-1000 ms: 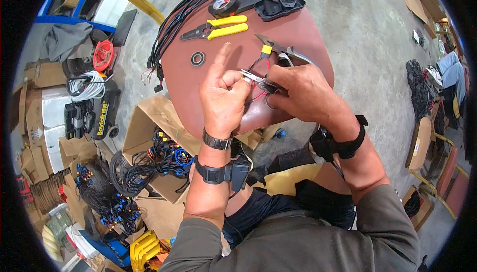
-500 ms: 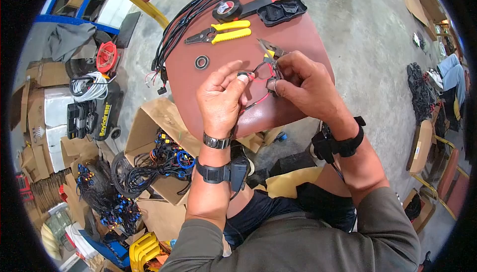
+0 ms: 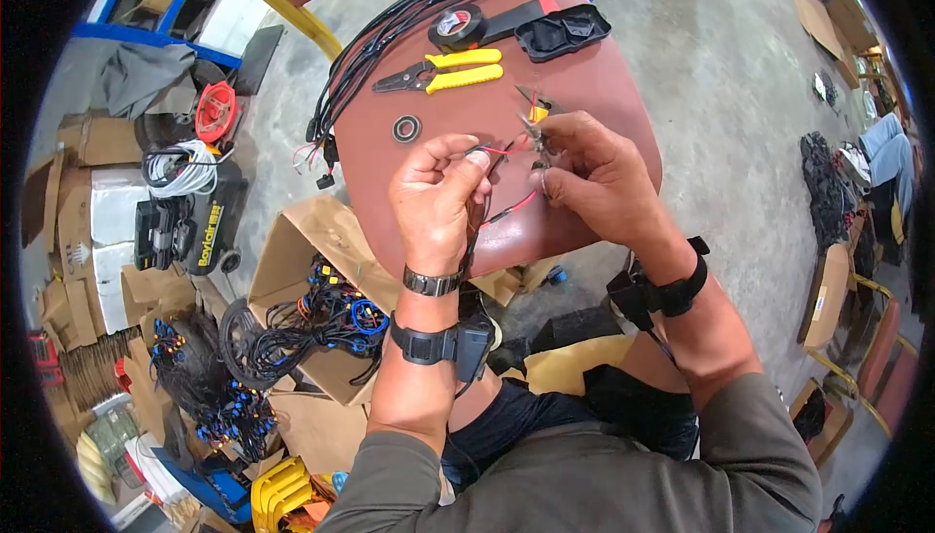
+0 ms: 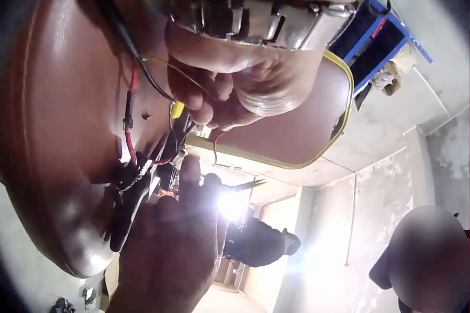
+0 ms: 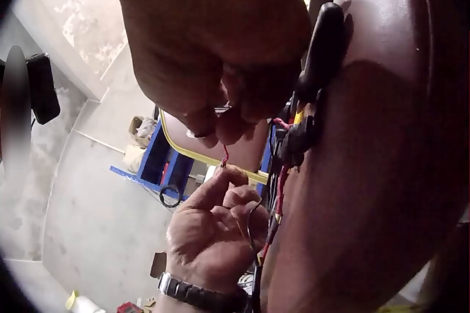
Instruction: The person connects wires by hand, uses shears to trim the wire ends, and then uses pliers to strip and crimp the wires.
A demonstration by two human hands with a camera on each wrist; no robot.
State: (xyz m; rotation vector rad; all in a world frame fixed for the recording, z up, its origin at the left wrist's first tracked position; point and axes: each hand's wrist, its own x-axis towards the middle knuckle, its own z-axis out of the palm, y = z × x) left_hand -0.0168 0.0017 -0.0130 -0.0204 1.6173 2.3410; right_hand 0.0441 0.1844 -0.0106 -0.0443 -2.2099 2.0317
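My left hand [image 3: 436, 192] pinches a thin red wire [image 3: 495, 152] between thumb and index finger, its end pointing right. In my right hand [image 3: 609, 172] are small scissors [image 3: 531, 132], blades pointing up and away, a short gap from the left fingertips. A black cable with red wire joints [image 3: 514, 208] hangs below both hands over the padded brown seat [image 3: 390, 216]. Beside the right fingers, a yellow connector [image 3: 539, 115] lies near pliers [image 3: 538, 99], whose handles are hidden by the hand. The right wrist view shows the red wire [image 5: 225, 154] at the left fingertips.
On the seat lie yellow-handled wire strippers [image 3: 466, 78], a ring bearing [image 3: 406, 129], black tape [image 3: 458, 26] and a black tray [image 3: 563, 33]. A cable bundle [image 3: 360, 56] runs along the far left edge. A cardboard box [image 3: 292, 241] of wiring stands left of the seat.
The scissors have moved from the left fingertips toward the right, their blades turning away. The left index finger, extended earlier, now bends to the thumb on the red wire.
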